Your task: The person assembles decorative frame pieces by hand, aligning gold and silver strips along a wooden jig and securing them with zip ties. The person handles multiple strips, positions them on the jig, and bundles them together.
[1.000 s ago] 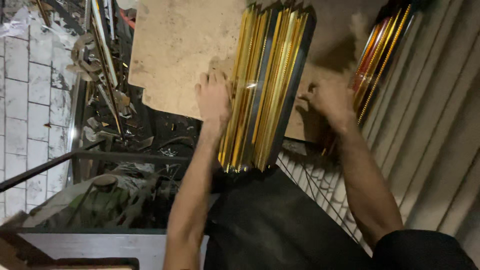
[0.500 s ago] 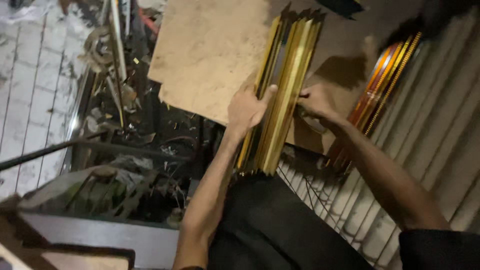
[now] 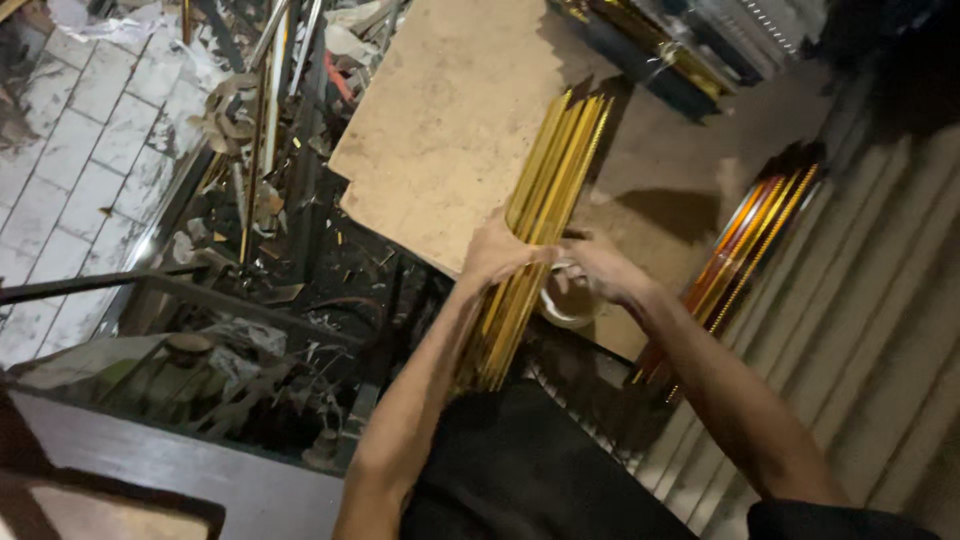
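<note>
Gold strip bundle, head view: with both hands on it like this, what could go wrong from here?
1. The left hand grips the bundle of gold strips only near its middle, so the long strips may fan out or slip loose.
2. The right hand holds a tape roll right against the bundle; it looks easy to drop.
3. The bundle's lower end sits near the edge of the board, above scrap debris; slipped strips could fall into it.

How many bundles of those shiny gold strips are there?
3. One bundle stands between the left hand and right hand; a second leans on the corrugated sheet at right; a third lies at the top. More may be hidden.
</note>
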